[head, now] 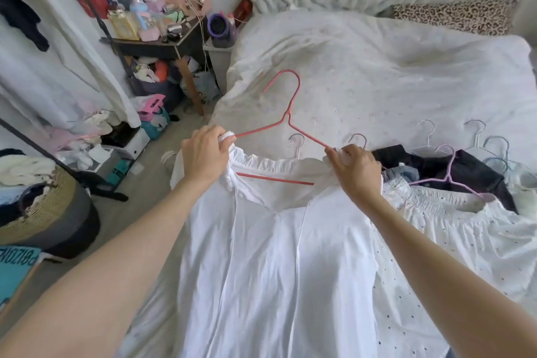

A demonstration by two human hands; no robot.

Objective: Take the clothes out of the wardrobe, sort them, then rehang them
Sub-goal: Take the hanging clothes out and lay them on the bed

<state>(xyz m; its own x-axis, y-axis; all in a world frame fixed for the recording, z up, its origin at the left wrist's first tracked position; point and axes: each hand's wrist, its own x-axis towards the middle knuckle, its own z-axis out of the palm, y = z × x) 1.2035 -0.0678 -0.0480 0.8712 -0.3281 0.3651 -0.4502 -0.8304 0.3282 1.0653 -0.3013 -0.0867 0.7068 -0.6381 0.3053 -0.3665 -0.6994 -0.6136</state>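
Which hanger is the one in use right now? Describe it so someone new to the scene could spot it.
Start at the white bed. At its near edge, both hands hold up a plain white garment: the left hand and the right hand each grip a shoulder. The pink hanger sits inside its neckline. It is the only coral-pink one; the hangers beside it are pale white, blue or lilac and lie on the bed.

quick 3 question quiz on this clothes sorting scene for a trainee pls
1. True or false: the pink hanger sits inside the neckline of the white garment.
2. What does the right hand grip? A) the purple hanger B) a shoulder of the white garment C) the leopard-print pillow
3. Fill in: the left hand grips the garment's other ____.

Key: 1 true; 2 B; 3 shoulder
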